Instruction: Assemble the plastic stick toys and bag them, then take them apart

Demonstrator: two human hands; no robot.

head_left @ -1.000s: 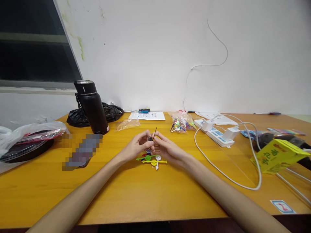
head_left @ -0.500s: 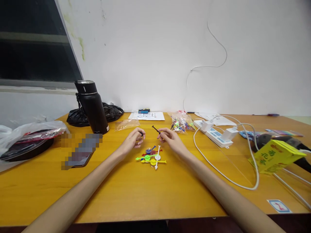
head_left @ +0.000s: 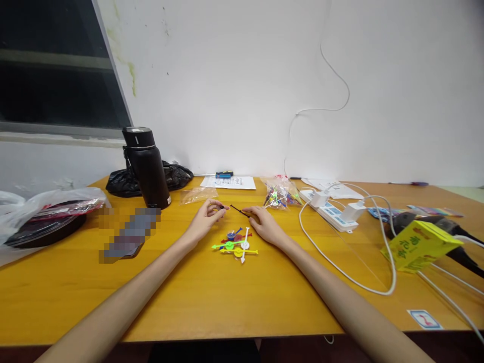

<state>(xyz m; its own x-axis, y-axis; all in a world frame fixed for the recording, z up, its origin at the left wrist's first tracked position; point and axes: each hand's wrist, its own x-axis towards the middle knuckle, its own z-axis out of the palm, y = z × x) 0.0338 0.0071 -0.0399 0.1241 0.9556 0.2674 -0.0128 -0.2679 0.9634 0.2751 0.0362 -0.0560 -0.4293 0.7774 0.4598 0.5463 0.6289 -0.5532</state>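
Observation:
My right hand (head_left: 264, 225) pinches one end of a thin black plastic arrow (head_left: 238, 209), whose free end points toward my other hand. My left hand (head_left: 206, 221) is closed in a pinch on a small black piece (head_left: 222, 207), mostly hidden by the fingers. Just nearer than both hands lies a loose cluster of arrow spinners: a white spinner (head_left: 245, 245), a yellow spinner (head_left: 239, 253), a green spinner (head_left: 228, 245), a blue spinner (head_left: 232, 235) and a red one partly covered by the others.
A clear bag of colourful spinner parts (head_left: 280, 194) lies behind my right hand. At left are a black bottle (head_left: 147, 169), a blurred phone (head_left: 130, 237) and a plastic bag (head_left: 91, 195). On the right are a power strip (head_left: 335, 217), looping white cable and a yellow box (head_left: 419, 247).
My right hand has turned and lowered, and the black arrow now lies flatter with its free end nearer my left hand. The spinner cluster has not moved.

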